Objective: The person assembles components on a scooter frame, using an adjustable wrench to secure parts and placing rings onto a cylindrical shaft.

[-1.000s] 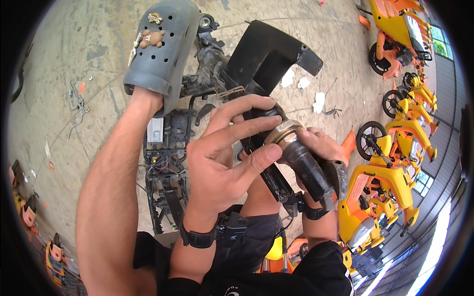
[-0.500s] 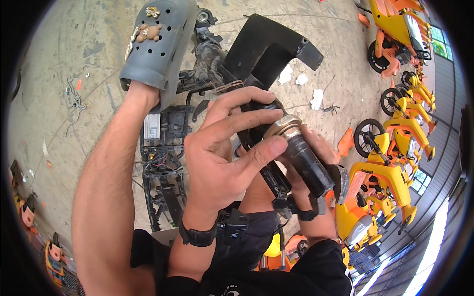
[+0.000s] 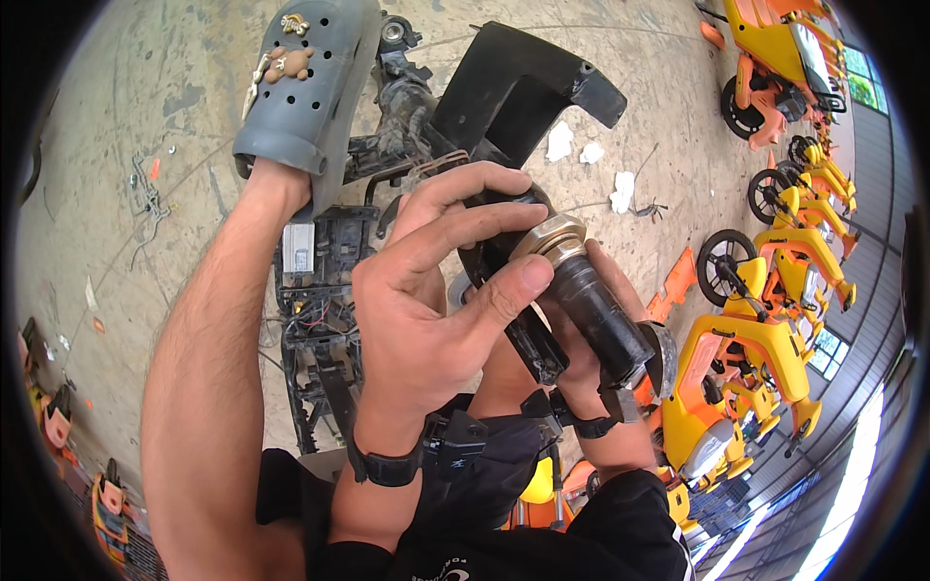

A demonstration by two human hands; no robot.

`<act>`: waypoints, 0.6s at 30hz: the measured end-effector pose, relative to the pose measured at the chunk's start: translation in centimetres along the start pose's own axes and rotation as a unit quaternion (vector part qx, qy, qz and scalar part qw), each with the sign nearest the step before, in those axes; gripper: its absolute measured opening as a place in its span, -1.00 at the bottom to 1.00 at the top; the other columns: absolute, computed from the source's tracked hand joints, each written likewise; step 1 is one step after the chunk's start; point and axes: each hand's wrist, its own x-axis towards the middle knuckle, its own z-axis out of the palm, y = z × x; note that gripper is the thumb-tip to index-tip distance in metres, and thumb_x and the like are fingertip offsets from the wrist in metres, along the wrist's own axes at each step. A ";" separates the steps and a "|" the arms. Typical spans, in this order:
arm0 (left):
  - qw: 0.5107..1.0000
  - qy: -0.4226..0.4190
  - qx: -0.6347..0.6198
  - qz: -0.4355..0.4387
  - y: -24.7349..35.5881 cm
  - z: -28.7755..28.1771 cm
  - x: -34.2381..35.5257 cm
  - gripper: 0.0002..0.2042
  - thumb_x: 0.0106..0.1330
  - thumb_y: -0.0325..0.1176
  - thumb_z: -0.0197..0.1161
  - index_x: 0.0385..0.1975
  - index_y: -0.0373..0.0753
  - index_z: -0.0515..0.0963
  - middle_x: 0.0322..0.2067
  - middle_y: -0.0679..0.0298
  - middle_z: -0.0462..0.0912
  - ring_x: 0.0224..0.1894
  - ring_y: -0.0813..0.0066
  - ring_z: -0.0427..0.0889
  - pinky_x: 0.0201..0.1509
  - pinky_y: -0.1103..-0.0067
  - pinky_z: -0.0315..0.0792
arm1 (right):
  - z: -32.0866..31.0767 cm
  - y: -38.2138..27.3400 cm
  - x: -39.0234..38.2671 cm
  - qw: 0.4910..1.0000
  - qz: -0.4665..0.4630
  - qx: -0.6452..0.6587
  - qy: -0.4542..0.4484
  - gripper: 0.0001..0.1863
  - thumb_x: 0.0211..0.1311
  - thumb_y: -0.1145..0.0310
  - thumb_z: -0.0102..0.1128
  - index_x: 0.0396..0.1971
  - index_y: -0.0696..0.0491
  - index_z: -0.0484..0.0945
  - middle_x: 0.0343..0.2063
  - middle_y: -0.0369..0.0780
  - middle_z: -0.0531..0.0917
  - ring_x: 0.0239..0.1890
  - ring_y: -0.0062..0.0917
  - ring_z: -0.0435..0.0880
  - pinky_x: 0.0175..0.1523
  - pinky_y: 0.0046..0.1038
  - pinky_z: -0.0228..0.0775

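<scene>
My left hand (image 3: 417,290) pinches a brass-coloured hex nut (image 3: 560,236) near the top of a black steering tube (image 3: 603,315). Its thumb presses the near side, with the fingers curled over the far side. Behind the tube, my right hand (image 3: 579,360) wraps round it from the right; most of its fingers are hidden. The tube tilts down to the right and has a curved metal piece (image 3: 663,358) at its lower end. Alongside it runs a black bar (image 3: 539,353). Beyond my hands stands a black angular panel (image 3: 509,82), next to dirty frame parts.
My leg stretches forward on the left, in a grey clog (image 3: 325,87) with charms. Beside it lies a black vehicle frame (image 3: 315,320) with loose wiring. White scraps (image 3: 622,192) and a chain (image 3: 147,194) lie on the concrete floor. Several yellow scooters (image 3: 751,363) stand at right.
Both hands and the tube have shifted slightly left and up in the picture. My left fingers stay on the nut; whether it has turned I cannot tell.
</scene>
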 end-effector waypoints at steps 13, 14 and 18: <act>1.000 -0.002 0.000 0.016 -0.5 -0.4 0.1 -0.72 0.02 -0.45 0.44 -0.23 -0.35 0.66 -0.08 0.14 0.59 -0.03 0.36 0.48 0.08 0.49 0.31 | 0.1 -0.8 1.0 0.990 -0.074 -0.117 -0.028 -0.57 -0.12 0.49 0.34 -0.11 0.11 0.63 -0.58 -0.16 0.59 -0.54 -0.43 0.60 -0.40 -0.49 0.39; 1.000 -0.003 0.001 0.016 -0.4 -0.4 0.2 -0.72 0.02 -0.45 0.44 -0.23 -0.35 0.66 -0.08 0.14 0.59 -0.03 0.36 0.48 0.08 0.49 0.31 | 0.7 -0.9 0.6 0.992 -0.065 -0.112 0.000 -0.56 -0.11 0.47 0.35 -0.10 0.12 0.63 -0.54 -0.14 0.63 -0.50 -0.41 0.63 -0.37 -0.50 0.41; 1.000 0.002 -0.011 -0.005 -0.1 -0.1 0.1 -0.71 0.02 -0.45 0.45 -0.22 -0.36 0.65 -0.08 0.14 0.59 -0.03 0.38 0.47 0.06 0.50 0.31 | 1.5 -1.2 -0.3 0.996 0.068 0.039 0.041 -0.51 -0.09 0.42 0.38 -0.05 0.15 0.59 -0.37 -0.06 0.70 -0.37 -0.36 0.70 -0.23 -0.52 0.48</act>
